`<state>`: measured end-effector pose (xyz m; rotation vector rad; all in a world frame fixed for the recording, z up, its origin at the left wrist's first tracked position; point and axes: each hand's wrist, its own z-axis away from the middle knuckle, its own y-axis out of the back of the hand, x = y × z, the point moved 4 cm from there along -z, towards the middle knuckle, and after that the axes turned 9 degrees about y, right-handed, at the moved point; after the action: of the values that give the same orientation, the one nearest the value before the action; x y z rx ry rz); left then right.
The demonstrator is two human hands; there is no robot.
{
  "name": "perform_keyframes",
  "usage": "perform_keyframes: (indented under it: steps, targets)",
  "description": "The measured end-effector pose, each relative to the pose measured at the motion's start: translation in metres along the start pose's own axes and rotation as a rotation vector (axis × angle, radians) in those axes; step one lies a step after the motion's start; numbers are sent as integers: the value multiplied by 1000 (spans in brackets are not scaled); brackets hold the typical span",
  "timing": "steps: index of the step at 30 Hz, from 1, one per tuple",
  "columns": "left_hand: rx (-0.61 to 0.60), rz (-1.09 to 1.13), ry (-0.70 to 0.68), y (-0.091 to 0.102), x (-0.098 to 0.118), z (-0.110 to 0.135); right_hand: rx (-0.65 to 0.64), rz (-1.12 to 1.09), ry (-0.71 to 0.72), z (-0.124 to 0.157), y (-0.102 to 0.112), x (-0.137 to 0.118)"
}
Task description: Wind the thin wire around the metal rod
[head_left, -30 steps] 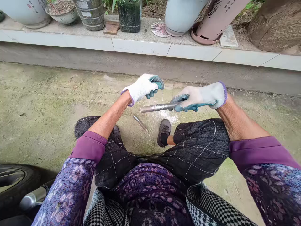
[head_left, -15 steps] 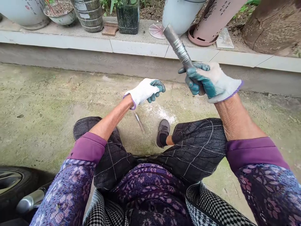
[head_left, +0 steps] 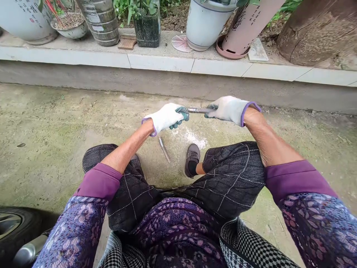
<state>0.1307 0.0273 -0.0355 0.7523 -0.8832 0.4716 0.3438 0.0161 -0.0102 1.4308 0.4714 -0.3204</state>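
Directly between the two hands, above the concrete ground (head_left: 55, 123), a gray rod (head_left: 205, 110) lay nearly level, with silvery coils (head_left: 195, 110) wound about its visible stretch. The right hand (head_left: 226, 108), in a purple-cuffed white glove (head_left: 234, 110), grasped the rod's right part, its grip wrapped close about it. The left hand (head_left: 169, 115), gloved alike and showing teal fingers (head_left: 183, 111), met the rod's left end — its grip was curled, but whether it clasped the rod itself or only something thin beside it could not be told, since the fingers hid that end.

Below, a second rod (head_left: 164, 149), silvery toward its upper end, lay aslant on the ground, apart from both hands. White powder (head_left: 196, 138) was scattered just beyond the right shoe (head_left: 193, 153). Farther off, a pale-tiled ledge (head_left: 160, 63) bore a white pot (head_left: 208, 26), a pink planter (head_left: 248, 26) and a dark square planter (head_left: 147, 32). At lower left stood a black wheel (head_left: 29, 227) — partly cut off — with a shiny metal pipe (head_left: 29, 251) near it.
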Motion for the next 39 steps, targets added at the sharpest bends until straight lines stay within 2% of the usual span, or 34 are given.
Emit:
perform_keyframes:
  steps: [3, 5, 7, 10, 12, 14, 16, 18, 20, 21, 22, 23, 24, 27, 29, 30, 32, 34, 39]
  targets:
    - [-36, 34, 17, -9, 3, 3, -17, 107, -1, -6, 8, -1]
    - [-27, 57, 10, -10, 7, 4, 45, 102, 12, -5, 14, -6]
    - [-12, 84, 1, -8, 10, 4, 106, -26, -7, -3, 15, -9]
    - [25, 133, -5, -1, 9, 5, 192, -347, -51, 1, 13, -11]
    - [43, 162, -13, 4, 2, 7, 245, -534, -43, 4, 13, -15]
    - [41, 192, -13, 6, -8, 9, 232, -662, 3, 8, 15, -22]
    - [36, 210, -1, 8, -20, 10, 95, -756, 97, 14, 13, -33]
    - [58, 195, 2, 11, -29, 11, -224, -770, 192, 23, 1, -46]
    - [89, 146, -14, 16, -33, 11, -578, -619, 237, 33, -21, -52]
    - [101, 116, -20, 17, -34, 11, -700, -489, 236, 35, -33, -51]
    - [106, 83, -21, 18, -34, 11, -724, -357, 234, 34, -43, -48]
    - [101, 49, -15, 16, -34, 12, -639, -206, 215, 28, -49, -42]
    - [85, 20, 0, 14, -33, 12, -600, -148, 193, 22, -54, -37]
    - [5, 14, 24, 2, -30, 13, -455, -71, 93, 4, -51, -19]
    - [-25, 91, 17, -3, -28, 13, -213, -220, 20, -1, -32, -13]
    - [-29, 138, 9, -4, -27, 13, -156, -374, 21, 0, -24, -15]
    - [-25, 215, -1, -1, -26, 11, -151, -645, 33, 8, -16, -24]
    - [-44, 258, -8, 2, -27, 10, -202, -821, 88, 18, -16, -38]
    - [-131, 280, -19, -6, -33, 5, -387, -1046, 198, 31, -35, -60]
